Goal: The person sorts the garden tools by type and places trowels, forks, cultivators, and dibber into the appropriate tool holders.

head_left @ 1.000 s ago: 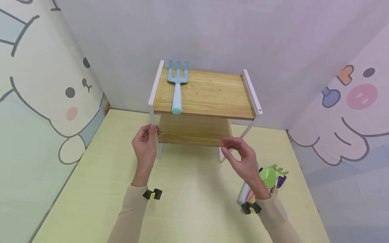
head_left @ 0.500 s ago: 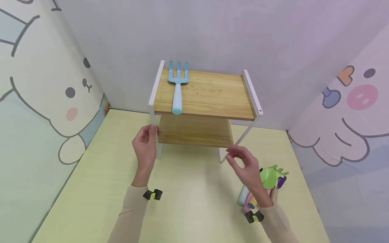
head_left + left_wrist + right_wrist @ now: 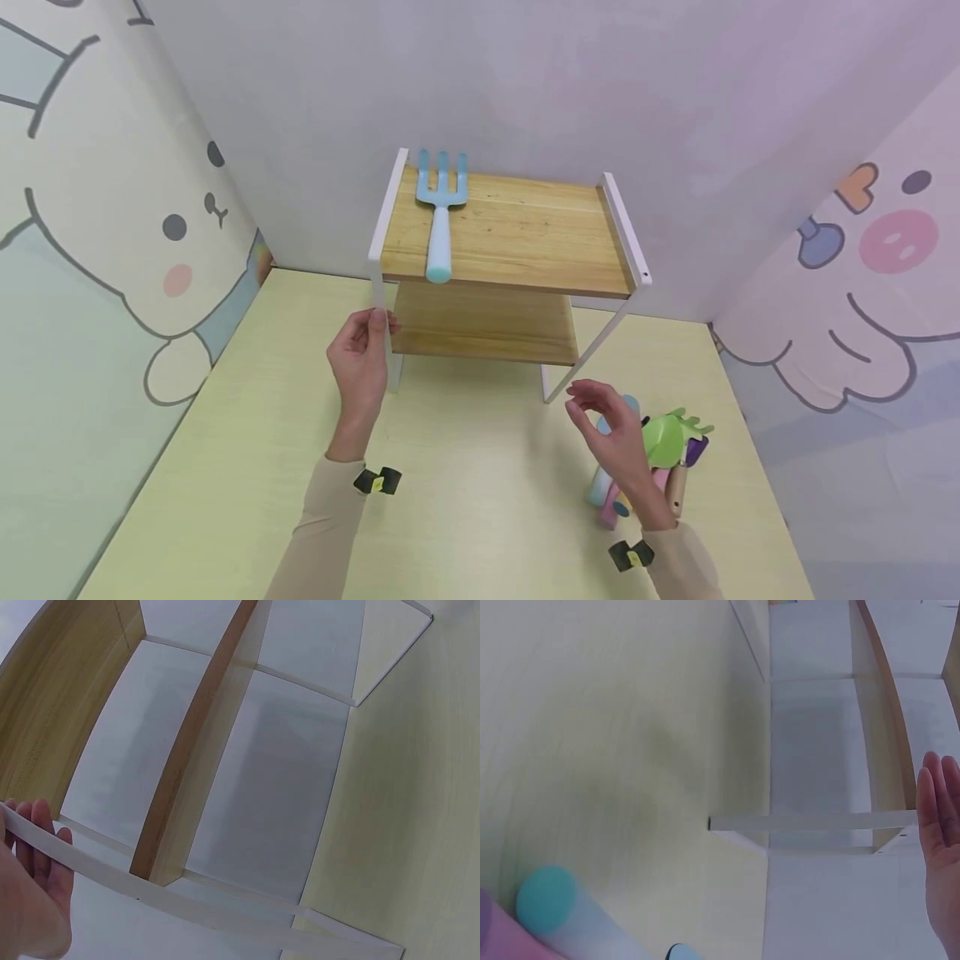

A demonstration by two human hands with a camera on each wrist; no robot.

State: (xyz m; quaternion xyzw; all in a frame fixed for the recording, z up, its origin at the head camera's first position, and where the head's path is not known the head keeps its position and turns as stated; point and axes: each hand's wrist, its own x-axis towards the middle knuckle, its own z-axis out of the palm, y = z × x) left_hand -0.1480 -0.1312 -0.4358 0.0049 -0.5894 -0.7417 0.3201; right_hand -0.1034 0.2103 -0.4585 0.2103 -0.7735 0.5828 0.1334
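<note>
A two-tier wooden shelf (image 3: 517, 237) with a white metal frame stands at the back of the table. My left hand (image 3: 362, 358) holds its left front leg (image 3: 217, 919), the thumb in front and the fingers behind. On the top board, at the left, lies a light-blue toy garden fork (image 3: 440, 221), tines toward the wall. My right hand (image 3: 618, 442) is empty, its fingers loosely curved, just right of the shelf's right foot. Beneath and beside it, partly hidden by the forearm, lies a pile of toy garden tools, including a green one (image 3: 663, 442).
In the pile are also a purple tool (image 3: 696, 451), a wooden handle (image 3: 677, 492) and a pale-blue handle with a teal end (image 3: 547, 900). Cartoon-printed walls rise left and right, a plain wall (image 3: 510, 75) behind. The lower board (image 3: 483, 325) is bare.
My right hand has drawn back from the shelf's right side, down and right toward the tool pile. The left hand keeps its place on the leg, and the fork lies as before.
</note>
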